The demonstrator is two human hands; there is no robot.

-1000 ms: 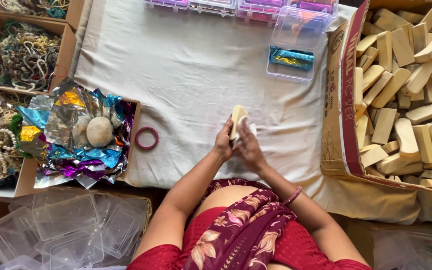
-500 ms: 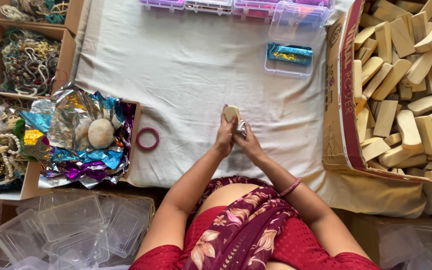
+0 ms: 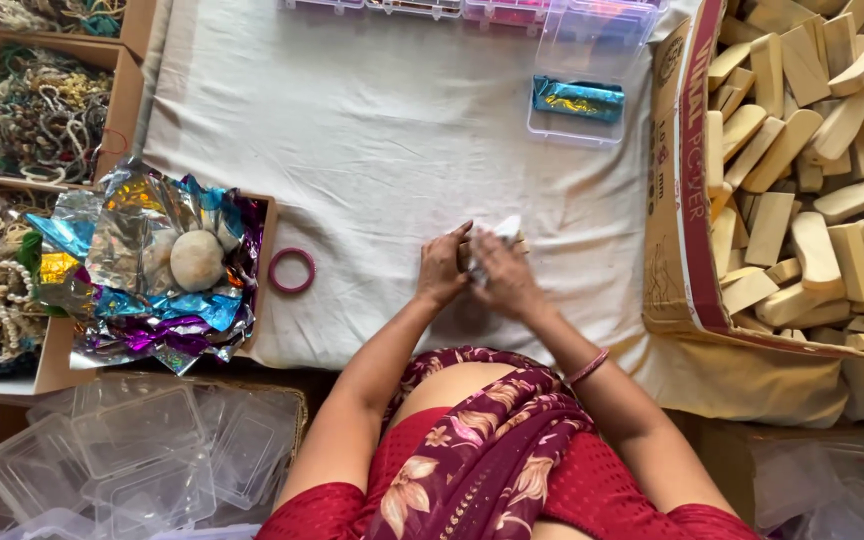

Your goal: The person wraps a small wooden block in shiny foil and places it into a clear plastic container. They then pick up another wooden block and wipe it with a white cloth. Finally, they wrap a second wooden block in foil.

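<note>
A cream cloth (image 3: 372, 130) is being used as the working surface, flanked by a cardboard box (image 3: 687, 200) heaped with pale wooden blocks (image 3: 812, 250). One pink ring (image 3: 292, 270) is lying on it. A small pale block (image 3: 500, 238), partly hidden, is being pinched between the fingers of the left hand (image 3: 442, 270) and right hand (image 3: 504, 280) at the cloth's middle

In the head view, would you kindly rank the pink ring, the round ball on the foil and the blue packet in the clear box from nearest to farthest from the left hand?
From the left hand:
1. Pink ring, on the cloth to its left.
2. Blue packet, up and right.
3. Round ball, farther left, past the ring.
</note>
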